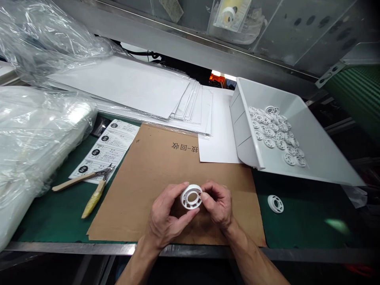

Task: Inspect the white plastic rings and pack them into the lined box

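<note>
Over the brown cardboard sheet (154, 158), a white slotted plastic ring (184, 200) is held between my two hands. My left hand (166, 215) grips its left side, with the thumb below and a finger at the top edge. At the ring's right side, my right hand (218, 202) has its thumb and fingers closed against the rim. Whether a small piece sits in that pinch is hidden. A similar white ring (271, 204) lies on the green mat (305, 221) to the right of the cardboard.
A pale grey bin (323, 150) at right holds several white rings (269, 142). Yellow-handled nippers (94, 198) lie on a printed label sheet (121, 138) at left. Behind are stacked white sheets (124, 87); clear plastic bags (35, 158) fill the left side. A metal edge (71, 248) runs along the front.
</note>
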A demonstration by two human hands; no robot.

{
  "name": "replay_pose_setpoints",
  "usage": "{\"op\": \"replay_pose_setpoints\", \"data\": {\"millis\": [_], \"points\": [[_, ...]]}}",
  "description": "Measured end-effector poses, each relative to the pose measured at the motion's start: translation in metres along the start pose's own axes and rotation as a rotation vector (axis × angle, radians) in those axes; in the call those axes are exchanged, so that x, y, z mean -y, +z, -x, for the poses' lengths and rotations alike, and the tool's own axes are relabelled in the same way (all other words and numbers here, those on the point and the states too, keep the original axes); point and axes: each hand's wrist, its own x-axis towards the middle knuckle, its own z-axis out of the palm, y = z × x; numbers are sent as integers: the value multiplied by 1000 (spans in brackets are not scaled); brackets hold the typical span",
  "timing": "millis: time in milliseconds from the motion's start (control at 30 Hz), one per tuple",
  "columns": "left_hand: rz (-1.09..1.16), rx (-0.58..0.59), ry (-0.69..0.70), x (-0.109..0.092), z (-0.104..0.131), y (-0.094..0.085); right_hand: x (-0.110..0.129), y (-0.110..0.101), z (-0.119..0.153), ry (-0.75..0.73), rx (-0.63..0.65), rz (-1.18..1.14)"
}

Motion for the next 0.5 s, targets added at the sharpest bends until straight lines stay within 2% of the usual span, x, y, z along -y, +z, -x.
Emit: {"op": "replay_pose_setpoints", "data": {"millis": [233,500], "points": [[-76,45,-39,-2,-6,-4,10,-2,-5,-218,79,-95],[-59,37,-60,-5,-9,-2,6,0,-3,-166,2,-55]]}}
